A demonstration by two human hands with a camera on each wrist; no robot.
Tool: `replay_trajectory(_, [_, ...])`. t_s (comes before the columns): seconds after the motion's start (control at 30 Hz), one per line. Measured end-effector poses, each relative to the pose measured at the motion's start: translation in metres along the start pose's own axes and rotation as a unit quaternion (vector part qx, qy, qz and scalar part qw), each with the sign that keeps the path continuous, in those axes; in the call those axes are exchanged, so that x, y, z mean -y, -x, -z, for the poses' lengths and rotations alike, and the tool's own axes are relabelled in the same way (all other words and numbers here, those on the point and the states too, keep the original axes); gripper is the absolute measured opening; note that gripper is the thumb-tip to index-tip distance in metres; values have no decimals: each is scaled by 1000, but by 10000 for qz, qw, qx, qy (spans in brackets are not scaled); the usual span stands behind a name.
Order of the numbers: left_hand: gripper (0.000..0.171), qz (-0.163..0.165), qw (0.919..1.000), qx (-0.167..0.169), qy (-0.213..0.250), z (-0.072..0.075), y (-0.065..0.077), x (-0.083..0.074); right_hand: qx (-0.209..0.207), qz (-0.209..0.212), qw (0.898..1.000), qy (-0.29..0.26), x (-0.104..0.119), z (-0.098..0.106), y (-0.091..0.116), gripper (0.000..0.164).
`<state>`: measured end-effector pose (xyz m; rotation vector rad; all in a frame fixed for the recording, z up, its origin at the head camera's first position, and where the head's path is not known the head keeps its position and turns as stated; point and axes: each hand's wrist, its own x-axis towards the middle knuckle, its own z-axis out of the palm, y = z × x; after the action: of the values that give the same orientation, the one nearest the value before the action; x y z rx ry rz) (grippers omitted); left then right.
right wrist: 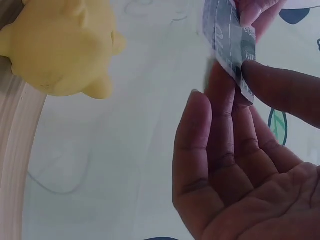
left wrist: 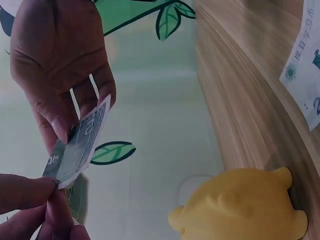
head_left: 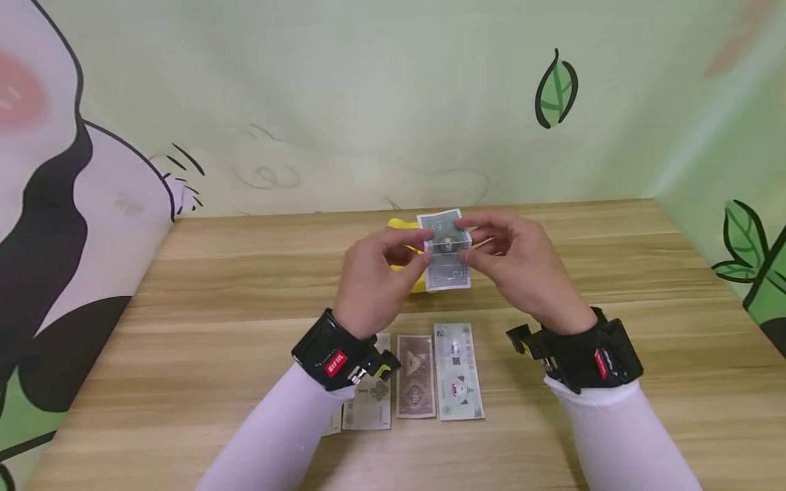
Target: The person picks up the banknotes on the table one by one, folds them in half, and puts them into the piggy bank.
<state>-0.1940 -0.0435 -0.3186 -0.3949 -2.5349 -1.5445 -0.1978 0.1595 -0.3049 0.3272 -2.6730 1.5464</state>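
Slate grey fills the rectangular paper note (head_left: 448, 271) I'm holding, white along its edges with pale printed characters, and there's plain yellow on the rounded animal-shaped figure (left wrist: 240, 207)! Now I've brown with a pale border on one flat paper note (head_left: 416, 375), green print over whitish paper on another (head_left: 457, 354), streaky tan grain across the wooden tabletop (head_left: 233, 273), and black-outlined green leaves on the pale green wall covering (head_left: 368, 102), while my whitish-lilac sleeves (head_left: 270, 436) meet black wristbands (head_left: 623, 348) with red labels (head_left: 336, 363).

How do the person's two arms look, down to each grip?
The sleeves are pale, whitish-lilac. Beyond them, black wrist straps each bear a red label and a small black mount on the inner side; the left label shows white lettering. The left grip and right grip wear no gloves.
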Motion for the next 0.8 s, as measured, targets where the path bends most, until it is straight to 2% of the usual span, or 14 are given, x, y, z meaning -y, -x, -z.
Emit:
replay_trajectory(0.17, [19,-192,9996,-74,-215,0,-1,1,-12,65,9998,201,0,-1,1,24])
replay_trajectory(0.33, [14,-324,9992,-76,-220,1,-3,0,-126,114,9992,372,0,0,3,17])
replay_trajectory(0.53, [14,-56,9997,160,193,2,-4,0,-80,109,9997,180,2,0,4,15])
replay_trajectory(0.7, [14,69,9983,221,544,5,-6,3,58,-74,10000,23,4,-1,3,24])
replay_trajectory(0.8, [18,165,9970,285,701,6,-7,5,6,-140,9999,-46,5,-3,3,28])
